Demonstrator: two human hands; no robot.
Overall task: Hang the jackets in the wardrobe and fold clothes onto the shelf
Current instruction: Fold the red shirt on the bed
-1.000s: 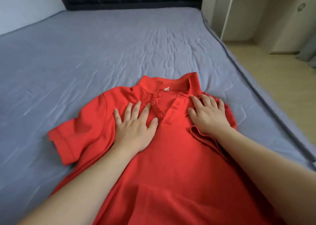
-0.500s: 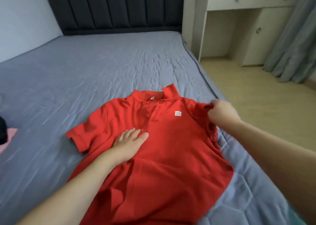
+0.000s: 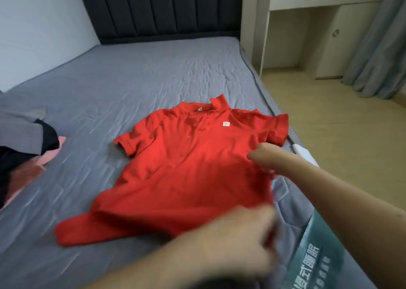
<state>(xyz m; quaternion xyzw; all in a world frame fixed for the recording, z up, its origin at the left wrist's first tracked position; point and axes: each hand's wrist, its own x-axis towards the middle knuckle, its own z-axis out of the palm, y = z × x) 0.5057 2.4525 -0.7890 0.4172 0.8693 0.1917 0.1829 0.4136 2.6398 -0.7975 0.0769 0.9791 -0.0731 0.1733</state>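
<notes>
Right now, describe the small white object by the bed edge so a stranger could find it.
Start at the grey bed and follow its right edge. Just past the red shirt's right sleeve lies a small white object, blurred, the only white thing there.

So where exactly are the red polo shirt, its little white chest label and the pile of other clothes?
red polo shirt (image 3: 186, 174): head view, middle of the front panel.
white chest label (image 3: 226, 123): head view, centre of the small patch.
pile of other clothes (image 3: 19, 143): head view, grey garment on top, at the left edge.
</notes>
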